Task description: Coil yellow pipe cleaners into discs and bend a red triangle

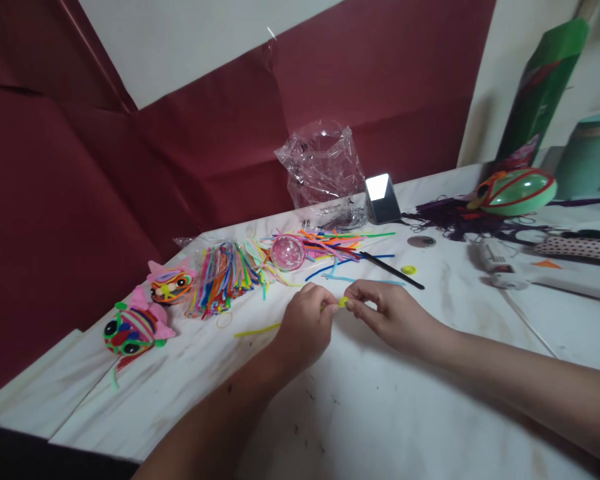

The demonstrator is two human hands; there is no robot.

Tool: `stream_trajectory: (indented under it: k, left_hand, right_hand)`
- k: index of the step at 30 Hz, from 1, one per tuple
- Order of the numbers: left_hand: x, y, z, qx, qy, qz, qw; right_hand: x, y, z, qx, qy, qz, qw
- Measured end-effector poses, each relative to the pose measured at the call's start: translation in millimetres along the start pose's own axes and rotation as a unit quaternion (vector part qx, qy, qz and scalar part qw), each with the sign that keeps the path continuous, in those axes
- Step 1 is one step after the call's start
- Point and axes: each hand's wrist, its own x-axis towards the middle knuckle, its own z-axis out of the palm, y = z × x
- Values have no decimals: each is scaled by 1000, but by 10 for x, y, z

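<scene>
My left hand (306,323) and my right hand (387,313) meet over the middle of the white table (390,413), both pinched on a yellow-green pipe cleaner (343,302). Its end is curled into a small coil between my fingertips, and its straight tail (257,330) trails left across the table from under my left hand. Just behind my hands lie loose coloured pipe cleaners (340,245) and a pink glitter ball (288,252).
A bag of coloured pipe cleaners (223,273) and two striped fish-like craft figures (133,328) (170,283) lie at left. A clear plastic bag (323,167), small mirror (383,197), black stick (393,270), glue gun (540,273) and green dome (517,192) stand behind and right.
</scene>
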Motion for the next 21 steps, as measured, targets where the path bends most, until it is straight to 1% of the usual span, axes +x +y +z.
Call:
stream_trajectory:
  k: [2, 4, 10, 16, 21]
  left_hand:
    - [-4, -10, 4, 31, -7, 23, 999]
    - [-5, -9, 0, 50, -13, 41, 998]
    - [12, 6, -52, 80, -39, 72, 993]
    - [-7, -26, -10, 154, -38, 112, 981]
    - [-24, -37, 14, 156, -38, 130, 978]
  right_hand:
    - [8, 4, -11, -31, -6, -11, 999]
    - [12, 3, -19, -42, -8, -19, 999]
    - [2, -10, -26, -61, -17, -43, 997]
    - [-14, 38, -11, -107, -22, -108, 988]
    - [-21, 52, -11, -145, -34, -137, 979]
